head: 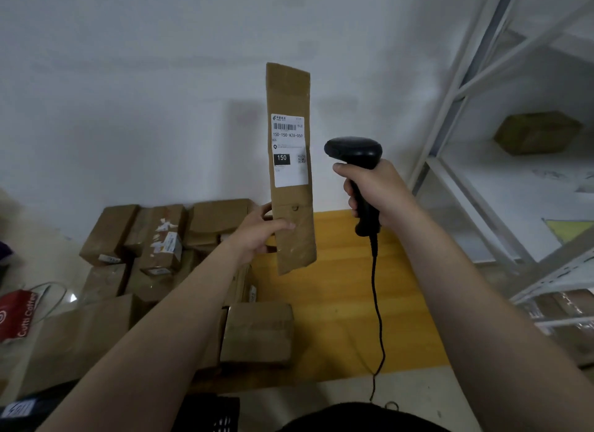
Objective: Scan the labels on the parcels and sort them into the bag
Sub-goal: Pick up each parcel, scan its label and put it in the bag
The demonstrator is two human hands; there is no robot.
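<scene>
Held parcel: long, flat, brown cardboard parcel [291, 87]; held upright in the air with a slight tilt, in front of the pale wall [128, 94] and above the far edge of the yellow tabletop [347, 271]; the grip sits low on it, so a short lower end hangs below the hand and most of its length, label included, rises above.
Label: white shipping label [289, 150] on the parcel's middle face, turned toward the camera; barcode at top, the line "150-150-A26-050", a black block reading "150", a small square code beside it.
Left hand: left hand [257, 232] grips the parcel's lower left edge; thumb laid across the front face, fingers curled round behind.
Right hand: right hand [376, 190] wrapped tight round the scanner's handle; just right of the parcel, apart from it.
Scanner: black handheld scanner [353, 152]; head level with the label's lower half, near the parcel's right edge, not touching; black cable [377, 303] hangs from the handle base down over the tabletop.
Loose stock: heap of brown parcels [160, 238] on the left of the tabletop, several with white labels; one brown box [257, 332] nearer, below the held parcel.
Shelving: white metal rack [466, 94] at right; one brown box [536, 132] on a shelf.
Sundry: red packet printed "Coffee" [16, 316] at far left.
</scene>
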